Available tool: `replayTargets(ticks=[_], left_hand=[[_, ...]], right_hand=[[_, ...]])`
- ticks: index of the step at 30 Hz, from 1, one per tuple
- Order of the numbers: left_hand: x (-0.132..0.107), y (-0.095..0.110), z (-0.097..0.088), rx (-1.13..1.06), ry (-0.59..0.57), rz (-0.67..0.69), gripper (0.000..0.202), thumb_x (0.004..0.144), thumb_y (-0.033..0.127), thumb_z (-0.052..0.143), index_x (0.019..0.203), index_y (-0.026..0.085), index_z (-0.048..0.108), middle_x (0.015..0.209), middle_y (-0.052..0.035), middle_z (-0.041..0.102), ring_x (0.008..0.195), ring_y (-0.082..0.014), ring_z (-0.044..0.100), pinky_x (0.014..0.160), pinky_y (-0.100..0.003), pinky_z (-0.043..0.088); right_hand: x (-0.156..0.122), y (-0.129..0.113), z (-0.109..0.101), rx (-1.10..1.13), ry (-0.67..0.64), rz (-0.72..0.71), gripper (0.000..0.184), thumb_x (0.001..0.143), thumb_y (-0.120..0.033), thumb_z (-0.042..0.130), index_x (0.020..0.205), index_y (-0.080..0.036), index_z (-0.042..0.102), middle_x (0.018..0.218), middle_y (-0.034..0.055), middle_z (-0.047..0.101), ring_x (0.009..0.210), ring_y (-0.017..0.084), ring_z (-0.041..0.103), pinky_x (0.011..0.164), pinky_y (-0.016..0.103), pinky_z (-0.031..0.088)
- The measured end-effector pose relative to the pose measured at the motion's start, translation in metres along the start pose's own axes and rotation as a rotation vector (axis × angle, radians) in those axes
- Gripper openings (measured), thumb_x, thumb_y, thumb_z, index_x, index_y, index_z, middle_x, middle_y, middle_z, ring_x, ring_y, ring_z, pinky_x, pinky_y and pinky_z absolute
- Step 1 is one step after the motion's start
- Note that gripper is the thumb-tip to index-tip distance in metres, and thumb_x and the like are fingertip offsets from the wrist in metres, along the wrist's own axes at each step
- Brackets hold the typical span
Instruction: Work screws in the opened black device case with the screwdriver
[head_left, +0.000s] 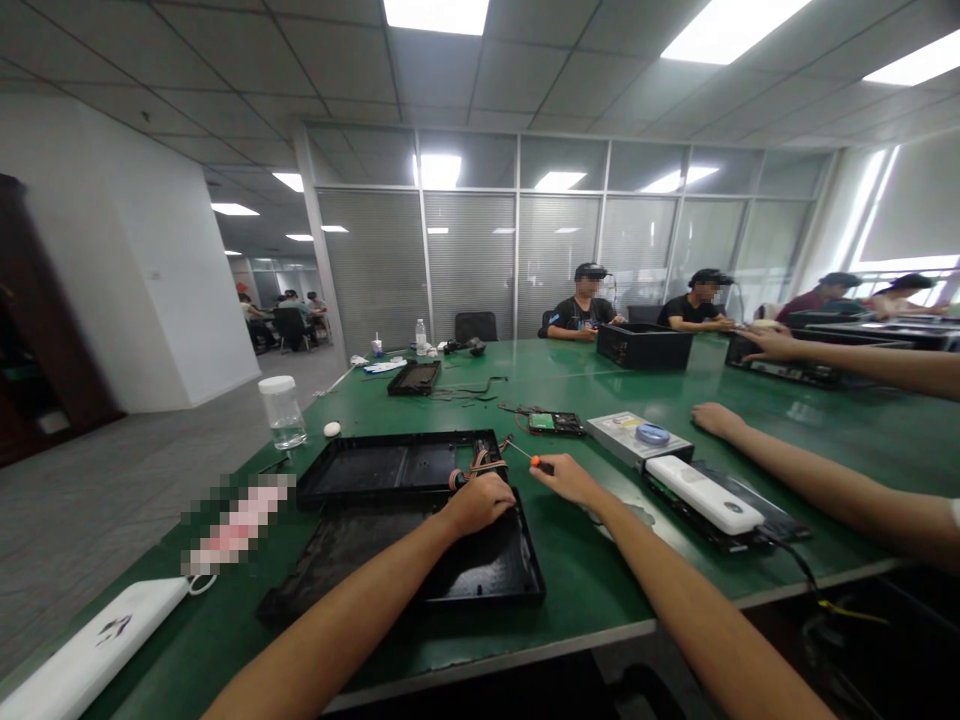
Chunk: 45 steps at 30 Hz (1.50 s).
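Note:
A black plastic case (420, 585) lies opened flat on the table before me, its two shallow halves one behind the other. My left hand (480, 505) is closed at the case's right side, where the halves meet; its fingertips are partly hidden. Beside that hand, a bundle of striped multicoloured wires (480, 464) runs over the far half. My right hand (571, 482) grips a screwdriver (541, 464) by its orange and black handle. The thin shaft points left toward the loose wire ends near the case's far right corner.
Beyond the screwdriver lies a green circuit board (553, 423). On the right are a grey metal box (626, 437), a white power bank (703, 494) and a co-worker's arms (817, 480). A clear jar (283, 415) and a white power bank (97, 640) are at left.

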<state>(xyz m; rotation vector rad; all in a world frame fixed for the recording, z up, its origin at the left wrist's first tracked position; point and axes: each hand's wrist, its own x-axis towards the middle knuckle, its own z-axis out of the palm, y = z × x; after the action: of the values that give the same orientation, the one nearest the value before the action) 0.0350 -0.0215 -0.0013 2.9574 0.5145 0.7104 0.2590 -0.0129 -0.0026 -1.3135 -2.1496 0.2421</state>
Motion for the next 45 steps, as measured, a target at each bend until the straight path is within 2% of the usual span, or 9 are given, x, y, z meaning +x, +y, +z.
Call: replayTargets(ticks=[5, 9, 14, 18, 22, 27, 37, 40, 45], left_hand=[[0.001, 0.002, -0.003, -0.019, -0.020, -0.001, 0.021, 0.083, 0.018, 0.043, 0.079, 0.016, 0.063, 0.084, -0.0036, 0.064, 0.080, -0.0134, 0.053, 0.081, -0.025, 0.038], [0.000, 0.005, -0.005, -0.078, -0.004, 0.009, 0.019, 0.082, 0.018, 0.045, 0.082, 0.016, 0.064, 0.088, -0.0043, 0.064, 0.086, -0.0140, 0.053, 0.083, -0.025, 0.038], [-0.002, 0.002, -0.003, -0.121, 0.010, -0.005, 0.018, 0.080, 0.017, 0.047, 0.080, 0.016, 0.065, 0.086, -0.0039, 0.064, 0.084, -0.0130, 0.056, 0.082, -0.024, 0.039], [-0.004, -0.002, 0.000, -0.133, 0.033, -0.055, 0.012, 0.077, 0.018, 0.052, 0.076, 0.016, 0.064, 0.084, -0.0031, 0.065, 0.081, -0.0126, 0.056, 0.082, -0.024, 0.038], [-0.005, -0.002, 0.001, -0.160, 0.048, -0.152, 0.015, 0.073, 0.017, 0.057, 0.086, 0.016, 0.062, 0.083, -0.0017, 0.064, 0.078, -0.0122, 0.056, 0.077, -0.023, 0.040], [-0.006, -0.002, 0.002, -0.204, 0.047, -0.239, 0.027, 0.071, 0.017, 0.058, 0.098, 0.017, 0.057, 0.081, 0.0004, 0.064, 0.073, -0.0110, 0.056, 0.073, -0.022, 0.041], [-0.006, -0.001, 0.001, -0.255, 0.033, -0.268, 0.023, 0.072, 0.020, 0.058, 0.094, 0.015, 0.059, 0.084, -0.0022, 0.064, 0.072, -0.0109, 0.058, 0.070, -0.021, 0.044], [-0.006, -0.001, 0.001, -0.255, 0.040, -0.269, 0.023, 0.072, 0.021, 0.058, 0.094, 0.015, 0.059, 0.083, -0.0026, 0.064, 0.071, -0.0109, 0.058, 0.069, -0.020, 0.044], [-0.007, -0.002, 0.002, -0.265, 0.047, -0.263, 0.022, 0.071, 0.020, 0.059, 0.092, 0.015, 0.059, 0.082, -0.0023, 0.064, 0.070, -0.0108, 0.058, 0.068, -0.020, 0.043]], right_hand=[[0.003, -0.001, -0.002, 0.121, 0.071, 0.001, 0.025, 0.072, -0.037, 0.050, 0.083, -0.016, 0.058, 0.076, 0.0025, 0.057, 0.070, 0.015, 0.050, 0.066, 0.026, 0.038], [0.008, 0.003, -0.006, 0.391, 0.252, 0.168, 0.040, 0.065, -0.028, 0.052, 0.102, -0.017, 0.045, 0.089, 0.0033, 0.051, 0.067, 0.012, 0.048, 0.060, 0.025, 0.040], [0.008, 0.009, -0.023, 0.764, 0.211, 0.191, 0.043, 0.067, -0.032, 0.052, 0.106, -0.017, 0.042, 0.072, -0.0021, 0.046, 0.052, 0.008, 0.043, 0.049, 0.021, 0.037], [0.005, 0.009, -0.032, 0.839, 0.225, 0.232, 0.037, 0.076, -0.047, 0.040, 0.094, -0.016, 0.049, 0.053, -0.0057, 0.038, 0.039, 0.007, 0.031, 0.037, 0.019, 0.025], [0.005, 0.003, -0.027, 0.723, 0.420, 0.264, 0.034, 0.074, -0.052, 0.041, 0.072, -0.018, 0.046, 0.050, -0.0060, 0.034, 0.040, 0.008, 0.032, 0.037, 0.019, 0.029], [0.003, -0.011, -0.018, 0.445, 0.562, 0.178, 0.036, 0.078, -0.050, 0.033, 0.069, -0.019, 0.047, 0.055, -0.0020, 0.044, 0.051, 0.012, 0.042, 0.048, 0.022, 0.035], [-0.004, -0.019, -0.019, 0.096, 0.574, 0.075, 0.033, 0.081, -0.042, 0.030, 0.072, -0.018, 0.050, 0.056, -0.0002, 0.048, 0.054, 0.013, 0.045, 0.056, 0.023, 0.036], [-0.006, -0.028, -0.028, -0.043, 0.515, 0.011, 0.034, 0.082, -0.041, 0.029, 0.073, -0.018, 0.053, 0.056, 0.0006, 0.050, 0.053, 0.013, 0.047, 0.057, 0.022, 0.035], [-0.005, -0.082, -0.061, -0.452, 0.151, -0.193, 0.039, 0.082, -0.047, 0.034, 0.070, -0.017, 0.056, 0.061, 0.0060, 0.059, 0.059, 0.016, 0.054, 0.060, 0.025, 0.032]])
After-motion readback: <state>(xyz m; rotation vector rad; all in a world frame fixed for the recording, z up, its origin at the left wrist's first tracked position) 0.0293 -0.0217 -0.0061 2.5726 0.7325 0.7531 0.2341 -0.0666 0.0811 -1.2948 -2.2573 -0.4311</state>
